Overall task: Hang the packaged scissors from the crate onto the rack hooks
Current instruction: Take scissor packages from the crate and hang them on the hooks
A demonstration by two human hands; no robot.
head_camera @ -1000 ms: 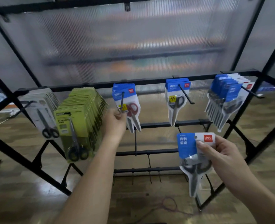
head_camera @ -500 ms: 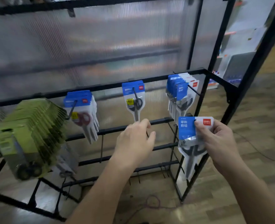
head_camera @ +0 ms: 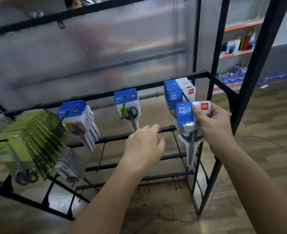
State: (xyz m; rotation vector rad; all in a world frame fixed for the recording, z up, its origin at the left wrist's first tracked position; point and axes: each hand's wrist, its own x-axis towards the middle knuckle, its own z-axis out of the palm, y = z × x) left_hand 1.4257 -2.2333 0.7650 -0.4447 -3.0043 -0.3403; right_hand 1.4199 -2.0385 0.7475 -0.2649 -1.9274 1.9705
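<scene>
Lifted from lower down to tip of far-right hook (head_camera: 185,97): packaged scissors (head_camera: 184,115), pinched in fingers of right hand (head_camera: 213,125). Left hand (head_camera: 144,146) withdrawn, fingers released. Threading likely next.

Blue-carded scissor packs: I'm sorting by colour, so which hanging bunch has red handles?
The leftmost blue-carded bunch, beside the green-carded packs; the other two show black handles.

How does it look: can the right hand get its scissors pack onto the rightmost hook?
Probably yes. The right hand holds the scissors pack just in front of the tip of the rightmost hook, with nothing between them; the left hand sits lower and leftward, out of the way.
</scene>
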